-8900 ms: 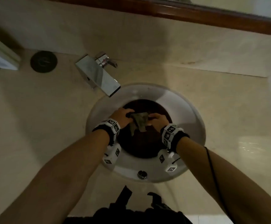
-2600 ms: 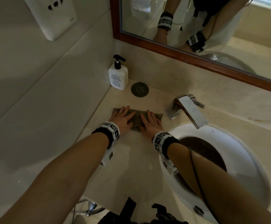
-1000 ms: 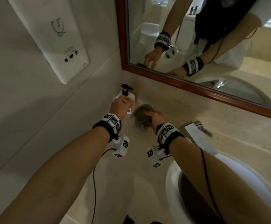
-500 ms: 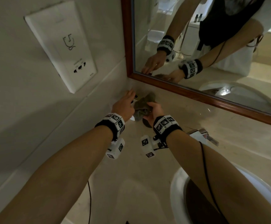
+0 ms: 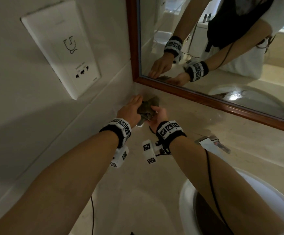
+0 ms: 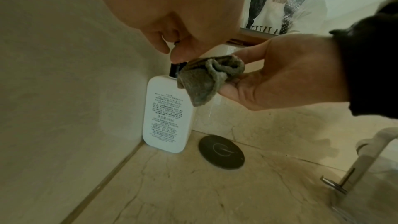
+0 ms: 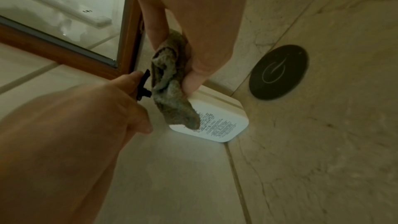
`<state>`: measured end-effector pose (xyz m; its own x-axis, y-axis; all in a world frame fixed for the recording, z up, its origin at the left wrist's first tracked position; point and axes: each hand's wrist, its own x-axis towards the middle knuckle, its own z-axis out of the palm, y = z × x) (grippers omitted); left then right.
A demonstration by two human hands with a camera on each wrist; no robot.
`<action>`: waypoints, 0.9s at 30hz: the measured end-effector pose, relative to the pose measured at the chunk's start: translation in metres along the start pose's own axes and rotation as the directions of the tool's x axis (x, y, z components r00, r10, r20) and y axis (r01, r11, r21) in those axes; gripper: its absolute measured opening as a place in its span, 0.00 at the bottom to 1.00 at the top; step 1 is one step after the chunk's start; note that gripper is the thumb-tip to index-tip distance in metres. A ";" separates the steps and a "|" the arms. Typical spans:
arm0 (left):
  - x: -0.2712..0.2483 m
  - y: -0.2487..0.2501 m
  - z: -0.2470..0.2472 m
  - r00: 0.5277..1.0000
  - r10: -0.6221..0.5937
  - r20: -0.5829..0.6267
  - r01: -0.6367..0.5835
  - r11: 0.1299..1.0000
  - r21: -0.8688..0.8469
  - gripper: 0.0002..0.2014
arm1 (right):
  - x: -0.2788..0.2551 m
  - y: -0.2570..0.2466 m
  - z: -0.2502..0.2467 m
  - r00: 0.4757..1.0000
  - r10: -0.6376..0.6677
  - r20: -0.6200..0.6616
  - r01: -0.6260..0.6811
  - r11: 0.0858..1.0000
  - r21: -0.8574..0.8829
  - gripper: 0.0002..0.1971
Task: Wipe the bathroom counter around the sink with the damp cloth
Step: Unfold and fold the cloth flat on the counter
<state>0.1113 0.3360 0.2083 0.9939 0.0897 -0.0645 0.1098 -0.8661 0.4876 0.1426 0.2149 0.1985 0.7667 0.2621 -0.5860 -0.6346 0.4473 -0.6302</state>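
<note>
The grey-green damp cloth [image 5: 150,106] is bunched in my right hand [image 5: 158,116], pinched between thumb and fingers above the back left corner of the beige counter [image 5: 138,192]. In the wrist views the cloth [image 6: 206,81] [image 7: 170,88] hangs right beside the black pump [image 6: 174,70] of a white soap bottle [image 6: 165,117] that stands in the corner. My left hand [image 5: 131,111] lies over the pump, and its fingertips [image 6: 178,57] press on the pump's top. The head view hides the bottle under my hands.
A round black disc [image 6: 221,152] is set in the counter beside the bottle. The chrome faucet [image 5: 210,145] and white sink rim [image 5: 187,206] lie to the right. A wood-framed mirror [image 5: 222,48] stands behind, and a white socket panel [image 5: 61,48] is on the left wall.
Both hands have left the flat cloth on the counter and risen to the bottle in the corner. The right hand has bunched the cloth and brought it against the pump, under the left hand.
</note>
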 end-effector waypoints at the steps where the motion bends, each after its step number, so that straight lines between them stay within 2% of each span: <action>1: 0.000 0.000 0.000 1.000 0.001 0.002 -0.001 1.000 0.000 0.37 | -0.001 0.000 0.001 1.000 0.000 0.000 0.000 1.000 0.004 0.19; 18: 0.002 -0.009 0.006 0.999 0.049 -0.020 -0.048 0.999 0.015 0.37 | -0.001 0.000 0.004 0.999 -0.001 -0.037 0.001 1.000 0.013 0.17; 23: 0.004 -0.012 0.012 0.997 0.067 -0.030 -0.066 0.998 0.014 0.38 | -0.009 -0.003 0.004 0.999 0.002 -0.038 -0.001 1.000 0.026 0.20; 27: 0.005 -0.014 0.009 0.996 0.085 0.038 -0.087 0.996 0.030 0.41 | -0.016 -0.007 -0.004 1.000 -0.010 -0.002 0.010 0.999 0.049 0.18</action>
<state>0.1144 0.3437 0.1932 0.9984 -0.0034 -0.0558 0.0230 -0.8849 0.4653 0.1343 0.2041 0.2106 0.7729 0.2557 -0.5808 -0.6213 0.4910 -0.6106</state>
